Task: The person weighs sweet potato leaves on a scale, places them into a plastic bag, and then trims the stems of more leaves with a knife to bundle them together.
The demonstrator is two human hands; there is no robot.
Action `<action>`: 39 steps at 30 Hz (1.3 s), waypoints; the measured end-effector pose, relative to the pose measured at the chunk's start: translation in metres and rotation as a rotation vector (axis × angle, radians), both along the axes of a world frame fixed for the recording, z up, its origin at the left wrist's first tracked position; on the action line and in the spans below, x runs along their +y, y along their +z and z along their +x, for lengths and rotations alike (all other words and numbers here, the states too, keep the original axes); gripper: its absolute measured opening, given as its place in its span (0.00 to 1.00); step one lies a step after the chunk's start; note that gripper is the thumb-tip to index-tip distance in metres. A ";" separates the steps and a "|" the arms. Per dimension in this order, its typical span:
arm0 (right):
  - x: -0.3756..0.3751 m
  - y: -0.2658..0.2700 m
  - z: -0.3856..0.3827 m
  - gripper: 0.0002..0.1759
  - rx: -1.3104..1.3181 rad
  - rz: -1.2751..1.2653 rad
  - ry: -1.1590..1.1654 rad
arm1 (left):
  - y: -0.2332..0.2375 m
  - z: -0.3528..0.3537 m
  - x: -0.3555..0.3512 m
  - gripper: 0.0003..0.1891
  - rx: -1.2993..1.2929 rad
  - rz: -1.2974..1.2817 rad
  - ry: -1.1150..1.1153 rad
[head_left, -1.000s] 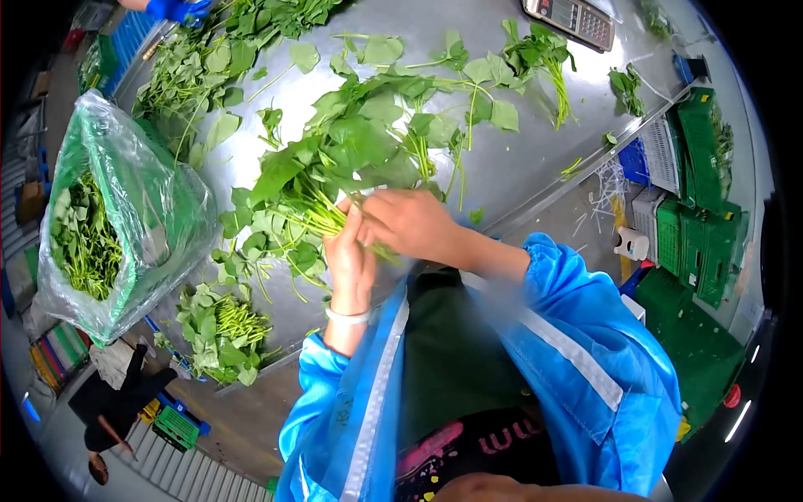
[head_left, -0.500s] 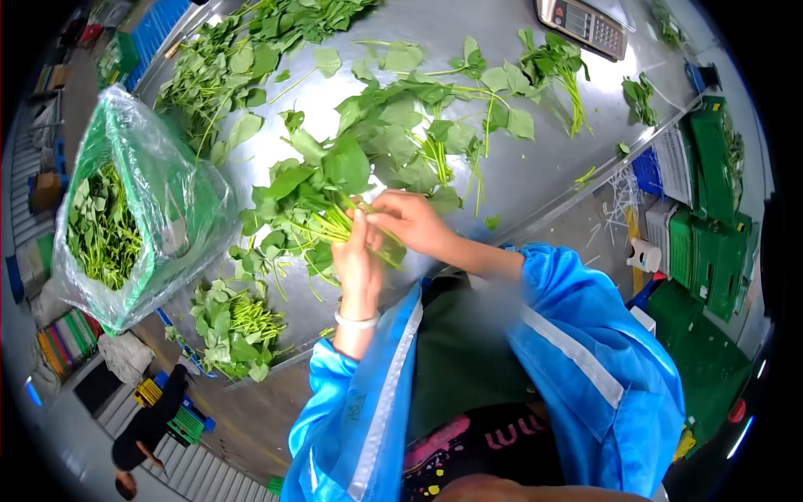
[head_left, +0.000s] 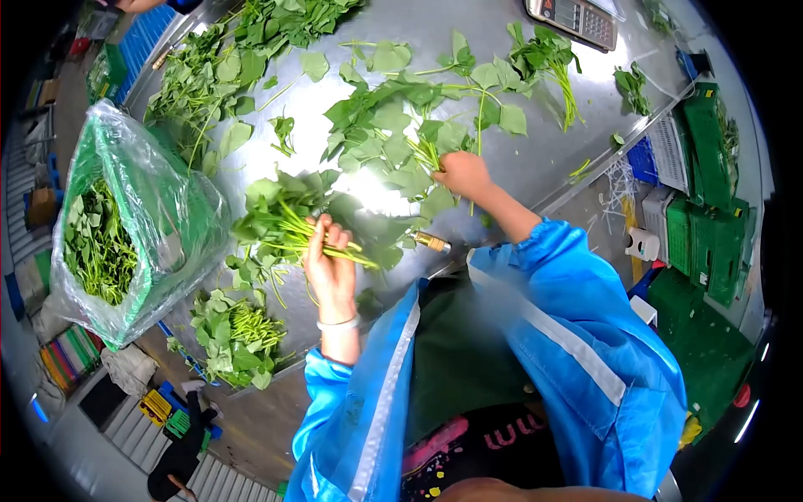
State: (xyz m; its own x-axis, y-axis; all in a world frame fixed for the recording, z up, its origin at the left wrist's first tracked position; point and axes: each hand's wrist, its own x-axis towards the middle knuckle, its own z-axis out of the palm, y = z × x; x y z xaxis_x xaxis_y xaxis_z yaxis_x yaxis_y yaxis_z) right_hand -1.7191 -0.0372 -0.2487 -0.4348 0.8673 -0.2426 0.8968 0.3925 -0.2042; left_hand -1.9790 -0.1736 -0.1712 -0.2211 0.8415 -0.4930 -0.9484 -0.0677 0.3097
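Observation:
A bunch of leafy green stems (head_left: 288, 230) is held in my left hand (head_left: 331, 266), its leaves pointing to the upper left and its cut ends to the right. My right hand (head_left: 465, 176) has its fingers closed at the stems of a loose leafy pile (head_left: 393, 125) in the middle of the metal table (head_left: 519, 180). Between my hands, near the table's front edge, lies a small brass-coloured cylinder (head_left: 431, 242). Another bundle of greens (head_left: 238, 335) rests at the front left corner.
A green crate lined with clear plastic (head_left: 155, 243) holds greens at the left. A scale (head_left: 577, 18) stands at the back right, with small bunches (head_left: 556, 67) nearby. Green crates (head_left: 711, 234) are stacked at the right. A person (head_left: 180, 456) is at the lower left; another person's hand (head_left: 134, 4) shows at the top left.
My right hand has left the bunch in my left hand and moved right and up to the loose pile. My left hand has shifted slightly left and down. The cylinder has come into view.

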 end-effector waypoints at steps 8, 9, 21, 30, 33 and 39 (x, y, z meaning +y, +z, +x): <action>-0.002 0.058 -0.012 0.12 1.061 -0.930 -0.293 | -0.004 0.027 0.014 0.03 0.201 -0.166 -0.056; -0.007 0.081 -0.020 0.14 1.148 -1.061 -0.316 | -0.002 0.031 0.017 0.04 0.228 -0.143 -0.100; -0.063 0.087 -0.072 0.12 1.087 -0.890 -0.377 | 0.013 0.035 0.024 0.11 0.392 -0.123 -0.061; -0.061 0.076 -0.082 0.14 1.268 -0.817 -0.852 | 0.011 0.036 0.017 0.09 0.356 -0.155 0.098; -0.033 0.041 -0.043 0.15 1.177 -0.681 -0.875 | 0.015 0.013 0.015 0.06 0.352 -0.197 0.269; -0.055 0.060 -0.063 0.14 0.617 -0.257 0.165 | 0.020 -0.004 0.016 0.15 0.515 -0.088 0.157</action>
